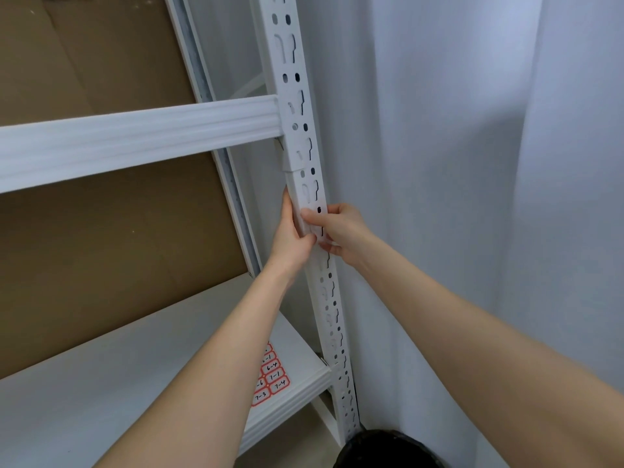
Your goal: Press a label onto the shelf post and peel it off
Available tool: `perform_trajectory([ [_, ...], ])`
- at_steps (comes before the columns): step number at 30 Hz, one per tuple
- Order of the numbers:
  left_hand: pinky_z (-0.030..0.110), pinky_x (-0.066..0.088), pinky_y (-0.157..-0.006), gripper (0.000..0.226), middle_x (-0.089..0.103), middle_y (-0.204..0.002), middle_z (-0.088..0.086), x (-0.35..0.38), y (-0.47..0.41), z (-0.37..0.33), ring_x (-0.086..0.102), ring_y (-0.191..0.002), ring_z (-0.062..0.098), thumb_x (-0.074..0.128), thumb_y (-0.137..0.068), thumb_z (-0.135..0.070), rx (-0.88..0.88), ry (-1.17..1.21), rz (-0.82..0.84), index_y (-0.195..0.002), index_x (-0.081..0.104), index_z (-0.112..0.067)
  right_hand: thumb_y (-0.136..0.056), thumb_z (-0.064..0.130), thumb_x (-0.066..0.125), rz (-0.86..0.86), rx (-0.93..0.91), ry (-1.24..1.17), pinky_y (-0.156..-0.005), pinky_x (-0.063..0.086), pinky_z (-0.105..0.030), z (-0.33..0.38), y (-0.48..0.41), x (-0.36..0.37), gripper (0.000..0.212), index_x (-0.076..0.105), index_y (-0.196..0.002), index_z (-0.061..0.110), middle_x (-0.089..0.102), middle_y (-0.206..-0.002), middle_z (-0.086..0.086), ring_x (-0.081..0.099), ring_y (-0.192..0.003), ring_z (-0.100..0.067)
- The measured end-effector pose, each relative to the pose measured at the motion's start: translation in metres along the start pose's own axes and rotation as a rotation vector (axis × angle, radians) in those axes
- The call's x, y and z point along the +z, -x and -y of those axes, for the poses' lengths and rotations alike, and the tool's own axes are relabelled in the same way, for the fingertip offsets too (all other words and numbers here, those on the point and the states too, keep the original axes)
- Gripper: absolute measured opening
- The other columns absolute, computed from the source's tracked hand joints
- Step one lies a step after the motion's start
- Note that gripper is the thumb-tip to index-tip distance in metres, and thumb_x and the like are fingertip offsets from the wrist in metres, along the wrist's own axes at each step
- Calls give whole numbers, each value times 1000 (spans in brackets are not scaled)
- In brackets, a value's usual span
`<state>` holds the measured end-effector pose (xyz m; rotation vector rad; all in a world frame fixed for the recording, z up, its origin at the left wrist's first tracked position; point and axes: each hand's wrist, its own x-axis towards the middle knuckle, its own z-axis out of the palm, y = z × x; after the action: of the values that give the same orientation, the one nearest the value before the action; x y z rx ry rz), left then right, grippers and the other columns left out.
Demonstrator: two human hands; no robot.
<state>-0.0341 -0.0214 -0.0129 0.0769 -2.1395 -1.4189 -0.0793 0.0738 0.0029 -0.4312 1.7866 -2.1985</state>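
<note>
Head view: two bare hands meet on one white slotted steel upright point(305, 136) of a shelving rack. Left hand point(291, 231) wraps the upright's inner edge, fingers curled round it; right hand point(341, 231) pinches the front face from the outer side, thumb and fingertips pressed on the metal. Both grips close on the upright itself, between the two shelf levels. Its face is smooth, painted, punched with paired oval holes and keyhole slots in a vertical row. Above the grip, one ribbed white crossbeam point(141, 140) joins the upright. Below the grip lies one flat white shelf board point(101, 383), bearing one sheet of red-bordered labels point(271, 378) with handwritten numbers. Behind the grip stands brown cardboard point(101, 231); beside it, to the right, hangs a pale, softly folded curtain point(472, 163).
</note>
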Motion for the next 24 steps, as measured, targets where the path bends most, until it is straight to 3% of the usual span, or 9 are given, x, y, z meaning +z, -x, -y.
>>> perform_trajectory([
  [3, 28, 42, -101, 78, 47, -143, -4, 1, -1, 1, 47, -128, 10, 53, -93, -3, 4, 17, -2, -152, 11, -30, -79, 12, 74, -45, -39, 49, -69, 56, -29, -3, -4, 2, 28, 53, -98, 12, 64, -88, -2, 61, -72, -14],
  [7, 38, 42, -106, 82, 46, -144, -4, 0, -1, 2, 46, -129, 11, 52, -91, 4, -10, 14, -1, -152, 10, -31, -80, 5, 71, -33, -35, 109, -65, 57, -26, 1, -3, -5, 25, 58, -101, 9, 65, -90, -7, 58, -66, -12],
  [15, 42, 46, -102, 89, 42, -147, -3, -4, -3, 6, 46, -130, 14, 49, -85, 11, -15, -7, 26, -151, 10, -34, -65, 32, 85, -152, -143, 243, -70, 60, -34, 9, -7, -7, 31, 66, -75, 9, 69, -73, -7, 67, -64, -17],
  [18, 42, 49, -99, 89, 46, -144, -4, -3, -3, 6, 50, -125, 13, 48, -84, 12, -15, -6, 21, -151, 12, -34, -65, 30, 84, -178, -205, 368, -72, 60, -38, 13, -11, -6, 29, 61, -60, 14, 70, -67, -7, 69, -64, -21],
  [24, 46, 51, -96, 87, 54, -134, -7, -2, -3, 5, 56, -117, 12, 48, -83, 8, -12, 1, 11, -149, 17, -39, -72, 25, 77, -201, -248, 486, -74, 59, -42, 14, -17, -8, 24, 61, -58, 12, 68, -59, -4, 71, -65, -22],
])
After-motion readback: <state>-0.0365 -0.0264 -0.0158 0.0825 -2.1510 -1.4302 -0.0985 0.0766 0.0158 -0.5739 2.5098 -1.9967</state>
